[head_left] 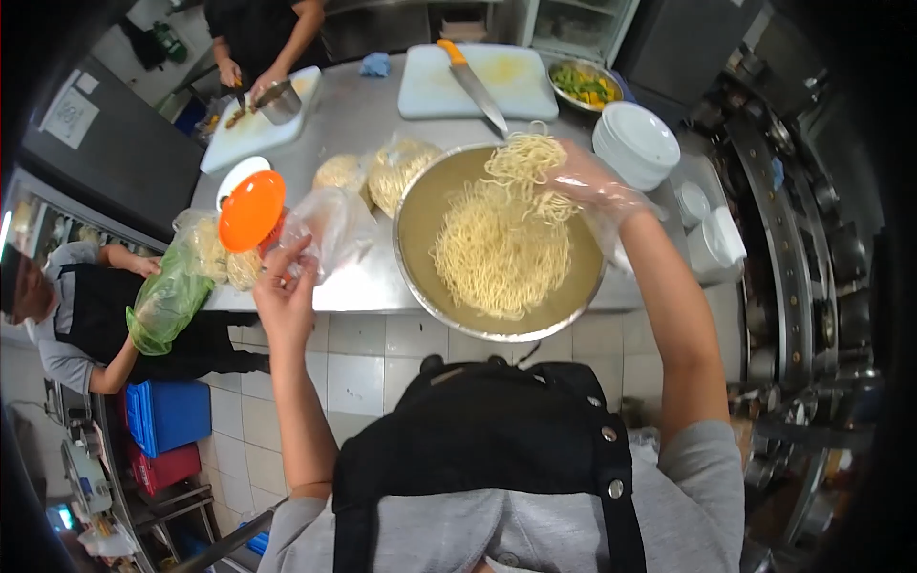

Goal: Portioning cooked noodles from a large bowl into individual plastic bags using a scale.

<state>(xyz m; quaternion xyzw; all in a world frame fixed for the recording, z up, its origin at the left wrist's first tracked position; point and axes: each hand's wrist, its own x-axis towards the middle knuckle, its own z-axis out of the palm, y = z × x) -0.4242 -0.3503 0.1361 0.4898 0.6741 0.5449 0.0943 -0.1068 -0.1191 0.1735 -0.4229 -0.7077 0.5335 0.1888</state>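
My right hand [594, 179], in a clear plastic glove, grips a clump of pale noodles [526, 156] over the far right side of a large steel bowl [419, 294]. Some strands hang down from it. A mound of the same noodles [501, 254] lies in the bowl, whose near rim juts past the table edge. To the left, my bare left hand [286, 283] pinches a clear plastic bag [329, 225] between thumb and fingers. What the bag contains is hard to make out. Just beyond that hand is an orange dish [251, 211], raised above the steel table.
Bagged noodles [401, 168] stand left of the bowl. A knife [473, 82] rests on a white cutting board [423, 93], near cut vegetables [584, 86] and stacked white plates [637, 147]. One co-worker holds a green bag [168, 301]; another works at a second board [215, 157].
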